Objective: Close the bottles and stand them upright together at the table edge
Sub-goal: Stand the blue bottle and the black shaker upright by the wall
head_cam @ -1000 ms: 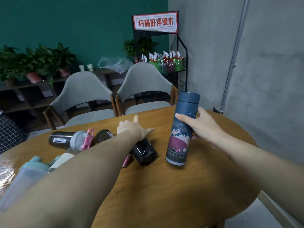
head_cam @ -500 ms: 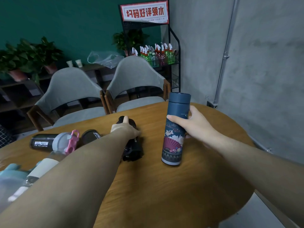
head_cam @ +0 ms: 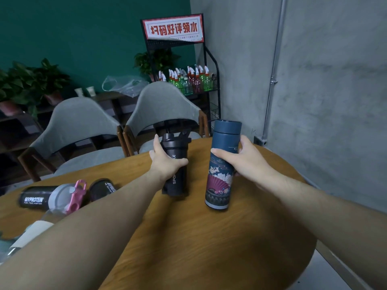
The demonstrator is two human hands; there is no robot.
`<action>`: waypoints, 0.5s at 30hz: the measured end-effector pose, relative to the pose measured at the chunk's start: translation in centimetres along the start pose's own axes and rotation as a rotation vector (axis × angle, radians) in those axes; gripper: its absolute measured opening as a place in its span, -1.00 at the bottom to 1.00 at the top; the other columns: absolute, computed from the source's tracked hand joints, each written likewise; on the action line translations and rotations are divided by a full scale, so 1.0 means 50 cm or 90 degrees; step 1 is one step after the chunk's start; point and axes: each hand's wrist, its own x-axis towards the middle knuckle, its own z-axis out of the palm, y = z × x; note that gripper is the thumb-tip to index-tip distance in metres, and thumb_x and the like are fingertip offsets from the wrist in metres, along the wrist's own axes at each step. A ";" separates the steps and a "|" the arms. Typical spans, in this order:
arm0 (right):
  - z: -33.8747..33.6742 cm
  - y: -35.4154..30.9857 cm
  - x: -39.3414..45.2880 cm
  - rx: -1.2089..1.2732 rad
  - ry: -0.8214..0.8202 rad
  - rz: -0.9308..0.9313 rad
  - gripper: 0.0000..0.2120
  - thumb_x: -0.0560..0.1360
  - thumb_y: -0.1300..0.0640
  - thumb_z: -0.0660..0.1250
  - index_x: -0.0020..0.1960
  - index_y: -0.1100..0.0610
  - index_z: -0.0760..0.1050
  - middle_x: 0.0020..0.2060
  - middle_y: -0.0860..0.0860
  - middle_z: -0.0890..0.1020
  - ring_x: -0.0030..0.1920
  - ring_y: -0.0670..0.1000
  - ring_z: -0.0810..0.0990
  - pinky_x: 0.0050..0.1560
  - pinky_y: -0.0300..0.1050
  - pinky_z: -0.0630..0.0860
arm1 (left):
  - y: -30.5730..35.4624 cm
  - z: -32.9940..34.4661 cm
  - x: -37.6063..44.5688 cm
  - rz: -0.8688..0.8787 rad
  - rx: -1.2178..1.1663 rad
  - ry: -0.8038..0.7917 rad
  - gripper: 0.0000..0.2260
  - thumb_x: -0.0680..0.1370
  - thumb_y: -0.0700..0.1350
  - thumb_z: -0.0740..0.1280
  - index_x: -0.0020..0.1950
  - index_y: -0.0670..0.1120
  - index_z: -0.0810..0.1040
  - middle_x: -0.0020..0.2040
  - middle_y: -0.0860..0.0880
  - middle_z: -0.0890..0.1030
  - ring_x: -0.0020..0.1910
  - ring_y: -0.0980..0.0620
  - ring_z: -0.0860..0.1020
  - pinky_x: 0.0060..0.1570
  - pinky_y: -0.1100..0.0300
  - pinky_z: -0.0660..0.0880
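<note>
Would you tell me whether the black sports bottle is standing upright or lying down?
Upright. The black sports bottle stands base-down on the table, gripped by the left hand; its flip cap looks raised.

- Two bottles stand on the table [head_cam: 188,243]: the sports bottle [head_cam: 176,176] left of the flask [head_cam: 221,174].
- Two shakers [head_cam: 50,197] [head_cam: 101,188] lie further left.
- Two chairs [head_cam: 77,120] [head_cam: 165,105] sit behind.

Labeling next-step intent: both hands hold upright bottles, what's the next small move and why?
Probably press the flip cap shut on the black shaker bottle: the left hand holds it upright, but its cap looks raised. The right hand holds the blue flask, lid on.
</note>
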 end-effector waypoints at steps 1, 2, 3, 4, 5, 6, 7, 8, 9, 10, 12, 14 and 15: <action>-0.007 0.003 0.012 -0.001 0.008 -0.001 -0.40 0.37 -0.21 0.54 0.26 -0.13 0.29 0.11 -0.12 0.60 0.06 -0.06 0.66 0.09 0.07 0.65 | 0.005 0.012 0.006 0.025 -0.018 0.005 0.06 0.40 -0.18 0.58 0.65 0.09 -0.10 0.49 -0.14 0.18 0.44 -0.20 0.31 0.32 -0.13 0.37; -0.014 0.005 0.024 -0.004 0.015 -0.002 -0.39 0.36 -0.21 0.55 0.26 -0.12 0.30 0.12 -0.11 0.60 0.07 -0.04 0.66 0.11 0.10 0.64 | 0.011 0.025 0.012 0.049 -0.032 0.006 0.03 0.40 -0.19 0.58 0.64 0.08 -0.05 0.46 -0.12 0.19 0.42 -0.17 0.31 0.32 -0.10 0.37; -0.022 0.009 0.038 -0.006 0.023 -0.004 -0.38 0.36 -0.20 0.55 0.26 -0.11 0.30 0.12 -0.11 0.60 0.08 -0.03 0.66 0.12 0.11 0.64 | 0.014 0.039 0.020 0.071 -0.045 0.007 0.00 0.39 -0.20 0.58 0.63 0.08 0.00 0.42 -0.09 0.20 0.38 -0.14 0.33 0.28 -0.04 0.38; -0.031 0.014 0.054 -0.010 0.032 -0.007 -0.37 0.34 -0.20 0.56 0.26 -0.10 0.31 0.11 -0.12 0.60 0.09 -0.03 0.66 0.13 0.13 0.64 | 0.017 0.054 0.027 0.092 -0.057 0.009 -0.03 0.39 -0.21 0.58 0.61 0.07 0.05 0.40 -0.07 0.20 0.34 -0.10 0.35 0.23 0.04 0.38; -0.040 0.018 0.070 -0.017 0.041 -0.009 -0.35 0.32 -0.20 0.57 0.26 -0.10 0.32 0.09 -0.13 0.61 0.09 -0.02 0.66 0.14 0.14 0.64 | 0.019 0.070 0.035 0.108 -0.066 0.013 -0.06 0.38 -0.22 0.59 0.58 0.06 0.08 0.39 -0.07 0.21 0.30 -0.06 0.35 0.20 0.09 0.35; -0.048 0.022 0.085 -0.028 0.048 -0.011 -0.33 0.29 -0.23 0.57 0.25 -0.10 0.32 0.08 -0.14 0.61 0.09 -0.02 0.67 0.14 0.15 0.63 | 0.022 0.086 0.041 0.120 -0.071 0.020 -0.07 0.37 -0.22 0.60 0.56 0.05 0.10 0.40 -0.08 0.21 0.28 -0.02 0.33 0.22 0.12 0.33; -0.056 0.028 0.101 -0.040 0.055 -0.014 -0.30 0.24 -0.26 0.56 0.24 -0.10 0.32 0.09 -0.15 0.62 0.09 -0.01 0.67 0.14 0.16 0.63 | 0.023 0.103 0.049 0.132 -0.077 0.030 -0.07 0.35 -0.22 0.61 0.55 0.04 0.12 0.41 -0.09 0.21 0.27 0.01 0.32 0.24 0.15 0.30; -0.065 0.034 0.117 -0.052 0.061 -0.017 -0.27 0.20 -0.29 0.55 0.23 -0.11 0.32 0.11 -0.13 0.62 0.10 0.00 0.67 0.15 0.17 0.62 | 0.023 0.121 0.057 0.141 -0.083 0.040 -0.07 0.34 -0.21 0.63 0.53 0.04 0.13 0.41 -0.08 0.22 0.27 0.04 0.31 0.27 0.16 0.28; -0.072 0.041 0.133 -0.062 0.066 -0.020 -0.27 0.19 -0.28 0.55 0.23 -0.10 0.32 0.13 -0.11 0.63 0.12 0.01 0.66 0.16 0.17 0.62 | 0.023 0.137 0.067 0.145 -0.094 0.045 -0.07 0.32 -0.20 0.65 0.51 0.03 0.15 0.41 -0.07 0.25 0.28 0.04 0.33 0.29 0.17 0.26; -0.079 0.046 0.147 -0.073 0.068 -0.026 -0.30 0.22 -0.23 0.57 0.23 -0.09 0.32 0.15 -0.09 0.62 0.13 0.02 0.66 0.18 0.16 0.61 | 0.022 0.152 0.075 0.150 -0.105 0.049 -0.07 0.30 -0.19 0.66 0.49 0.03 0.15 0.41 -0.05 0.30 0.31 0.03 0.36 0.30 0.18 0.27; -0.092 0.057 0.177 -0.090 0.066 -0.037 -0.38 0.33 -0.07 0.60 0.23 -0.07 0.31 0.15 -0.06 0.60 0.15 0.04 0.64 0.20 0.13 0.60 | 0.021 0.186 0.097 0.158 -0.122 0.059 -0.06 0.27 -0.16 0.68 0.47 0.02 0.15 0.42 -0.05 0.39 0.38 -0.04 0.41 0.33 0.17 0.29; -0.102 0.069 0.205 -0.100 0.061 -0.049 -0.41 0.38 0.02 0.59 0.23 -0.06 0.29 0.14 -0.05 0.59 0.16 0.05 0.63 0.19 0.08 0.60 | 0.026 0.217 0.115 0.170 -0.118 0.082 -0.01 0.24 -0.15 0.69 0.49 0.01 0.15 0.45 -0.07 0.37 0.44 -0.07 0.38 0.38 0.16 0.27; -0.107 0.078 0.221 -0.103 0.055 -0.051 -0.41 0.39 0.04 0.58 0.24 -0.06 0.29 0.15 -0.03 0.58 0.16 0.05 0.62 0.18 0.05 0.60 | 0.030 0.233 0.123 0.176 -0.116 0.092 0.03 0.23 -0.14 0.70 0.52 0.00 0.13 0.47 -0.09 0.34 0.46 -0.06 0.34 0.41 0.16 0.24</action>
